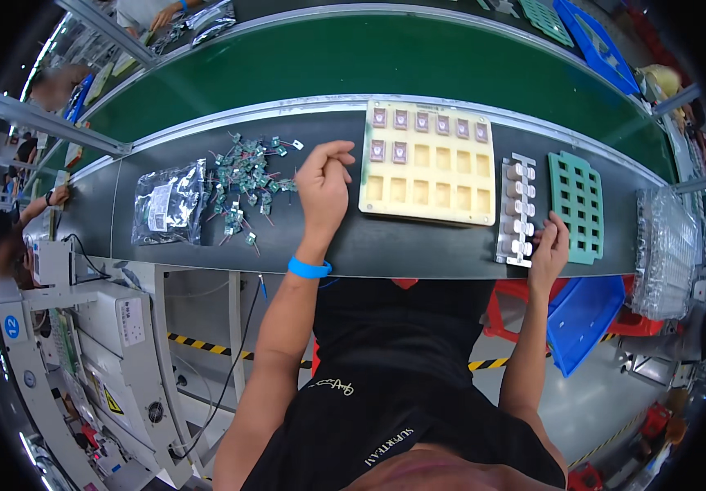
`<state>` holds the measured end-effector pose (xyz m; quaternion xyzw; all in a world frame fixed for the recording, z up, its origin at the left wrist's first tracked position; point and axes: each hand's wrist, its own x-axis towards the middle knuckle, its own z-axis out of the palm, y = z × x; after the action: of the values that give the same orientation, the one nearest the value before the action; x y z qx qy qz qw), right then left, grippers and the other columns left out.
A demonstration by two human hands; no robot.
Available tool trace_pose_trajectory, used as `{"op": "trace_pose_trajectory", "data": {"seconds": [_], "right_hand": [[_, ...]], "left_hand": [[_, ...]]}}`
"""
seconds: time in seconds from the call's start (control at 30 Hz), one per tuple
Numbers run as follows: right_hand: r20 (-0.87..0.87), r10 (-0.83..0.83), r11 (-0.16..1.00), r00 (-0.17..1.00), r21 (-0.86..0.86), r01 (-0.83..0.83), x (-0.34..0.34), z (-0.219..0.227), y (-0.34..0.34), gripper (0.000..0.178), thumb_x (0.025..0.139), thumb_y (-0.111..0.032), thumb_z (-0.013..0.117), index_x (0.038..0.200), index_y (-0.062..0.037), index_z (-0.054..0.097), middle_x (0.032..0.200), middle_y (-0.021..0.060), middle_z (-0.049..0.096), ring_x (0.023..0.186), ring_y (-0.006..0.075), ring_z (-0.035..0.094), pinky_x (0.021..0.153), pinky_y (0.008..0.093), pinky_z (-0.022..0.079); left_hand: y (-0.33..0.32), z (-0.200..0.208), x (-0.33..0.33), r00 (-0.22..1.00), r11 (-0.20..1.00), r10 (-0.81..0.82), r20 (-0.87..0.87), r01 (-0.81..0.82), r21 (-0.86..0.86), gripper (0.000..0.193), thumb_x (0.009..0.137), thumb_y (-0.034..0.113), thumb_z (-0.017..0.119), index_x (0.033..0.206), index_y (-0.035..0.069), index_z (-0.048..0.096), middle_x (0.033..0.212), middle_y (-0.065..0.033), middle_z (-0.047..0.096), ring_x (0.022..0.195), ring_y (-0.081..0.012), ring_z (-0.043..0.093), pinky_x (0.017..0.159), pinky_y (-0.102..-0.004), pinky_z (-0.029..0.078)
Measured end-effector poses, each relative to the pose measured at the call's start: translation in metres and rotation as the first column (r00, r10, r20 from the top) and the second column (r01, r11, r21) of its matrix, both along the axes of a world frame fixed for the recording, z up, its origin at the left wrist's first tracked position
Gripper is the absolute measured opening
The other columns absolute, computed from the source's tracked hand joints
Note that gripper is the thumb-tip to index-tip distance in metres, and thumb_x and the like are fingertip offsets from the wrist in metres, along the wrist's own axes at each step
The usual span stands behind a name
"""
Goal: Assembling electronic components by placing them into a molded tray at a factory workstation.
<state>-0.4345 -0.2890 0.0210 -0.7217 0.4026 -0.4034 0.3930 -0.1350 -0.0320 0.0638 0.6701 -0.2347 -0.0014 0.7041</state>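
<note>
My left hand (pixel 324 190) is raised just left of a cream tray (pixel 429 218), fingers curled inward and pointing at its edge. Whatever those fingers may hold is hidden. The tray's top row and the first two pockets of its middle row carry small brownish square parts (pixel 422 123); the other pockets show bare. My right hand (pixel 551 250) rests at the table's near edge, between a metal strip (pixel 503 237) and a green slotted tray (pixel 575 209). Its fingers are loosely bent and apart, close to the strip's edge. White cylindrical pieces (pixel 520 209) stand along that strip.
Left of my left hand lie a pile of small green circuit boards with wires (pixel 242 184) and a silvery bag (pixel 165 204). Clear plastic trays (pixel 664 254) stand at the right end. A blue bin (pixel 586 319) sits below the table. Beyond runs a green conveyor belt (pixel 287 69).
</note>
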Motion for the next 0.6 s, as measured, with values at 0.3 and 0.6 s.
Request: {"op": "trace_pose_trajectory", "data": {"seconds": [0.3,0.6], "right_hand": [[-0.017,0.007,1.000,1.000,0.006,-0.007,0.007,0.003,0.003,0.031,0.104,-0.019,0.051,0.126,-0.0007,0.061,0.108,0.0102,0.065,0.081,0.0094,0.059,0.072,0.0237,0.050],[-0.012,-0.014,0.997,1.000,-0.076,0.013,0.012,0.011,0.007,0.025,0.102,-0.016,0.052,0.118,0.0003,0.064,0.094,0.0053,0.061,0.075,0.0112,0.058,0.068,0.0267,0.048]], "left_hand": [[0.004,-0.022,0.000,0.995,0.981,-0.078,-0.059,0.087,0.172,0.027,0.093,-0.002,0.046,0.109,-0.003,0.067,0.082,-0.0086,0.069,0.063,-0.0112,0.060,0.059,-0.0262,0.049],[0.005,-0.027,0.001,0.999,0.971,-0.047,-0.021,0.051,0.235,0.021,0.096,0.001,0.050,0.108,-0.004,0.066,0.090,-0.0105,0.070,0.084,-0.0136,0.064,0.076,-0.0274,0.051]]}}
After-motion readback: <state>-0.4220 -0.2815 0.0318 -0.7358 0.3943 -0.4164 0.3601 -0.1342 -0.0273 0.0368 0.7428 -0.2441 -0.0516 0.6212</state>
